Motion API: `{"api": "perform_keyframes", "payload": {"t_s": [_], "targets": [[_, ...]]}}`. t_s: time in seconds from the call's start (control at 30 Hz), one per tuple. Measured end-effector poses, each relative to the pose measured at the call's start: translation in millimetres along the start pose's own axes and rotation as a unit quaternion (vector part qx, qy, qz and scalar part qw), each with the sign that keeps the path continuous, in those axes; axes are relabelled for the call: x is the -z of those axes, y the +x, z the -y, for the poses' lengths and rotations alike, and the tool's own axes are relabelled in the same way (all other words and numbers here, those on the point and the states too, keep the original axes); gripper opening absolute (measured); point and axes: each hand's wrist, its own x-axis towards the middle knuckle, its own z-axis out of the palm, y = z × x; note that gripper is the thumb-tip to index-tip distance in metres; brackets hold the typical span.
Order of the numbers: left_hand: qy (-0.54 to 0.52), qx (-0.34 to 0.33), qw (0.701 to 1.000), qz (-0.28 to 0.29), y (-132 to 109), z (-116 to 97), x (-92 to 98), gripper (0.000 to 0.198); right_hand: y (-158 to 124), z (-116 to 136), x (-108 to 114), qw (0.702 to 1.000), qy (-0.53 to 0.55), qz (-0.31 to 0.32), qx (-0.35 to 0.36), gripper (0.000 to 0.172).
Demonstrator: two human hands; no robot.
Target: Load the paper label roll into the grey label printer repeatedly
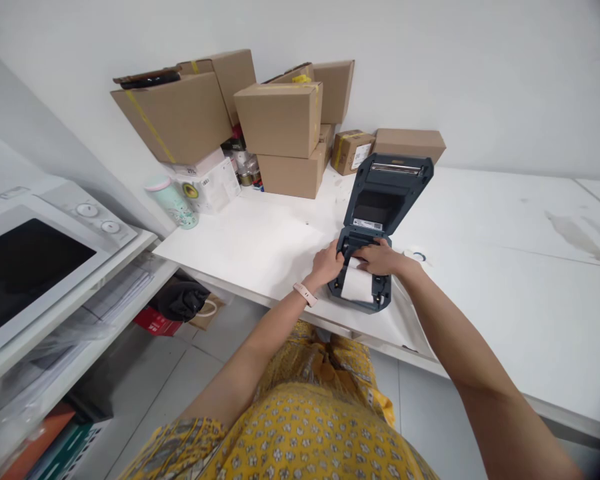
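Two hands are at the label printer [387,193], which stands near the front edge of the white desk [480,280] with its lid tipped up and back.

The left hand [327,265] sits against the printer's left wall, its grip closed over the rim of the base. The right hand [380,259] lies across the open bay, fingers pointing down into it. Whether its grip is closed on anything cannot be told, as the fingertips are hidden. The paper roll [356,285] lies in the bay in front of the right hand, white and smooth, with its sheet running toward the printer's front edge. A pale strap [305,294] circles the left wrist.

Surroundings:
- Behind and to the left of the printer is a stack of plain brown cardboard boxes [280,120], square-edged, some banded with yellow tape.
- A small labelled box [353,151] and a flat box [410,143] stand directly behind the lid.
- Further left of the printer are a white carton [210,183] and a mint-green bottle [173,200], the bottle rounded with a pink cap.
- Just right of the printer lies a small round item [419,256], too small to identify.
- Well to the right, a brownish stain [580,237] marks the desk.
- Far left of the printer, on a separate shelf, is a white microwave [30,267] with a dark glass door and two dials.
- Below the desk, left of the printer, a black bag [180,300] lies on the floor.

The printer casing is dark grey matt plastic. Nothing lies between the hands and the printer.
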Motion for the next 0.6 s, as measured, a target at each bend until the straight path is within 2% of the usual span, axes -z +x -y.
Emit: {"api": "perform_keyframes", "payload": {"t_s": [0.13, 0.23, 0.3, 0.4, 0.43, 0.47, 0.53, 0.6], "targets": [[0.006, -0.003, 1.000, -0.005, 0, 2, -2.2, 0.052, -11, -6, 8, 0.995, 0.092, -0.025, 0.031, 0.037], [-0.009, -0.006, 1.000, -0.005, -1, 3, -2.2, 0.052, -42, -14, 21, 0.974, 0.204, -0.073, 0.062, 0.056], [-0.015, 0.003, 1.000, 0.001, -2, 2, -1.8, 0.053, -73, -26, 26, 0.933, 0.324, -0.142, 0.064, 0.066], [-0.013, 0.015, 1.000, 0.002, -2, 2, -2.2, 0.053, -118, -54, 18, 0.803, 0.522, -0.287, 0.036, 0.069], [-0.010, 0.016, 1.000, 0.001, -2, 2, -2.6, 0.054, -131, -64, 11, 0.765, 0.558, -0.321, 0.017, 0.068], [-0.008, 0.018, 1.000, 0.000, -1, 1, -2.9, 0.054, -141, -75, 3, 0.742, 0.576, -0.343, -0.003, 0.066], [-0.005, 0.022, 1.000, 0.000, -1, 1, -3.2, 0.054, -156, -93, -17, 0.721, 0.588, -0.362, -0.053, 0.065], [-0.003, 0.026, 1.000, 0.003, -1, 0, -2.8, 0.054, -164, -106, -39, 0.721, 0.578, -0.366, -0.109, 0.061]]}}
